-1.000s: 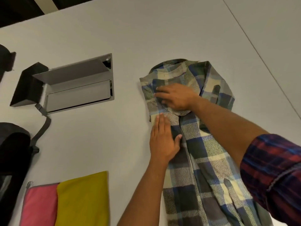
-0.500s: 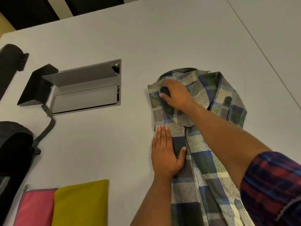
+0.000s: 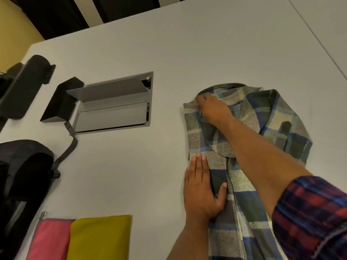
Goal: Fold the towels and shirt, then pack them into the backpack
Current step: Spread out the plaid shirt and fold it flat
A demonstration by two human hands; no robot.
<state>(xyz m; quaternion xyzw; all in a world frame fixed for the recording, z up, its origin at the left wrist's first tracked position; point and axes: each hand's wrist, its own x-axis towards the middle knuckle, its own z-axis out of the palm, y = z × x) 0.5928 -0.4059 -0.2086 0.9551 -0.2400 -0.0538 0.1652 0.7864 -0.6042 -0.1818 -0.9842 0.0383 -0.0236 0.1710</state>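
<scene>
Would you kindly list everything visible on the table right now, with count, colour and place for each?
Plaid flannel shirt: one, blue, green and cream, right of centre, partly folded.
Folded yellow towel: one, near edge, beside the pink one.
Folded pink towel: one, near left, touching the yellow towel.
Black backpack: one, left edge, grey strap trailing toward the hatch.
Grey cable hatch: one, set into the table, lid raised.
Black boxy object: one, left of the hatch.
Black cylindrical object: one, far left; what it is cannot be told.
White table: one, under everything.
Left hand: flat on the shirt's left edge.
Right hand: at the shirt's upper left corner, near the collar; grip unclear.
</scene>
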